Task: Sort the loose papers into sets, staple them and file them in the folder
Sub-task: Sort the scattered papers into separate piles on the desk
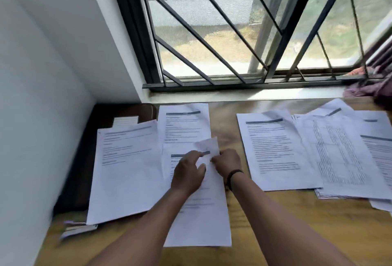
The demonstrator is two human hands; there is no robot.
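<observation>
Pinching the lifted top corner of a printed sheet [197, 212], the left hand [187, 172] and right hand [228, 165] meet fingertip to fingertip, fingers curled on the paper. That sheet lies on the wooden counter [265, 223], overlapping another page [183, 125] behind it. To the left, a sheet [125, 170] rests over the dark folder [84, 159]. Well apart to the right sprawls a loose pile of papers [331, 153] beneath the barred window [233, 32].
</observation>
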